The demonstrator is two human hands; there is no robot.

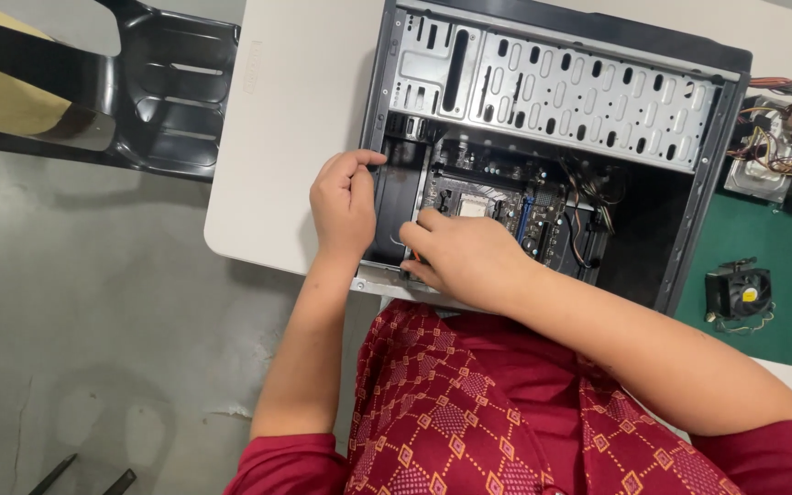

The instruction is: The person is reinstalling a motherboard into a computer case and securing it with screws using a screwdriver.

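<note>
An open black computer case [689,183] lies on its side on a white table [295,119]. Inside it are a motherboard [497,197] and a perforated metal drive cage [561,92]. My left hand [343,206] curls over the case's left wall, thumb and fingers gripping its edge. My right hand [465,257] reaches into the near left corner of the case, fingers bent down at the motherboard's edge. A small yellowish bit shows under its fingers; what it is stays hidden.
A black plastic chair [171,92] stands at the table's left. On the right, a green mat [753,247] carries a cooler fan [738,291] and a power supply with a bundle of coloured wires [781,137]. Two dark tools [84,472] lie on the concrete floor.
</note>
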